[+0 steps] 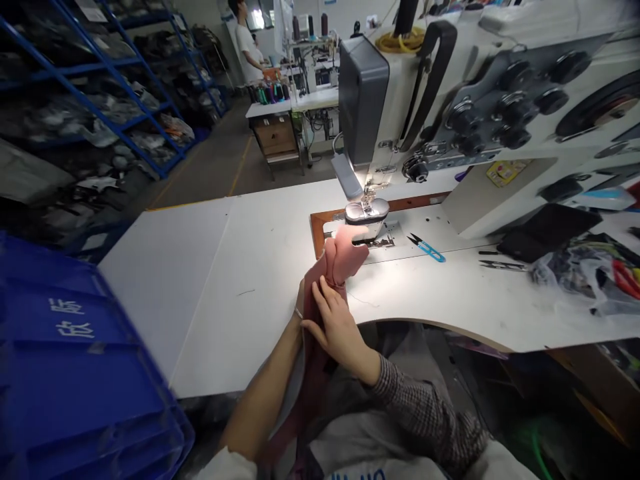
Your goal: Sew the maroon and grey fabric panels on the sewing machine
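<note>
That pink leather-like piece [345, 260] looks light, supple, best held along its edge; the right hand [341, 325] lies on it, fingers [331, 291] spread; the left hand [301, 296] is too hidden to tell.

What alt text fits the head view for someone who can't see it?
The right hand lies on a pink piece before a sewing machine, with the left hand mostly hidden behind the piece. Blue snips lie on the white table to the right, and a blue crate stands at left.

Beyond a blue crate [100, 400], loaded blue shelves [143, 117] line the left side.
</note>
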Demonstrator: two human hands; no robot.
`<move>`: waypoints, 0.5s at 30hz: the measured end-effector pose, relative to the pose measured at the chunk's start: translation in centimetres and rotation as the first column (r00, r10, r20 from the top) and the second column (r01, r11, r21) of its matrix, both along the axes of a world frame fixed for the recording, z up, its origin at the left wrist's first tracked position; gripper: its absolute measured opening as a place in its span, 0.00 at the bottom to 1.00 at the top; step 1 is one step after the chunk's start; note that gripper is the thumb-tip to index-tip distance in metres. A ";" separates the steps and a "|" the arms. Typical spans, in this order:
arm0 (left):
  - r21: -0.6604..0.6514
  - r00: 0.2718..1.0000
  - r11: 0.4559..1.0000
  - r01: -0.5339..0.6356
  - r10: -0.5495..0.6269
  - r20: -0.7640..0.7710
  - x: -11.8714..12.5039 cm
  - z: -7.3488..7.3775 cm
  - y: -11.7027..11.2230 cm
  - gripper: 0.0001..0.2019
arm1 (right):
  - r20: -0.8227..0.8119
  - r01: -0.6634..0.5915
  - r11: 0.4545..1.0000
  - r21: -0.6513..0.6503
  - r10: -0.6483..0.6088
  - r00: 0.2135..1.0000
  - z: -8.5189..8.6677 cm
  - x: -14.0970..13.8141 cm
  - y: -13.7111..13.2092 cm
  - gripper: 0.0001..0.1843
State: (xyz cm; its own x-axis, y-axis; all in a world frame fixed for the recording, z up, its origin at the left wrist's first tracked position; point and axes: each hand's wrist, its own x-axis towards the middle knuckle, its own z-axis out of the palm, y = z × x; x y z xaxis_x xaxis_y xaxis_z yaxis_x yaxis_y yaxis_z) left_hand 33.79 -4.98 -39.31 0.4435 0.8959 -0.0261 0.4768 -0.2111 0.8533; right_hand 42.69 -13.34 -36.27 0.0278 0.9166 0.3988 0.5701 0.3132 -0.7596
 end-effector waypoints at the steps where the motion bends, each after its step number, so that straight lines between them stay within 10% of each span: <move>1: 0.031 1.000 0.999 -0.011 0.011 0.000 -0.5 0.0 -1.0 0.20 | 0.046 0.010 1.000 0.009 -0.011 0.999 0.2 -0.8 0.3 0.40; 7: 0.010 0.995 0.996 -0.086 0.086 -0.048 -1.8 0.5 -3.8 0.19 | 0.105 -0.004 0.999 0.034 0.000 0.994 0.3 -0.4 0.9 0.35; 15: -0.306 0.909 0.935 -0.182 0.278 0.310 1.2 1.7 1.9 0.17 | -0.125 0.174 0.985 -0.002 -0.173 0.977 -1.0 1.4 1.4 0.19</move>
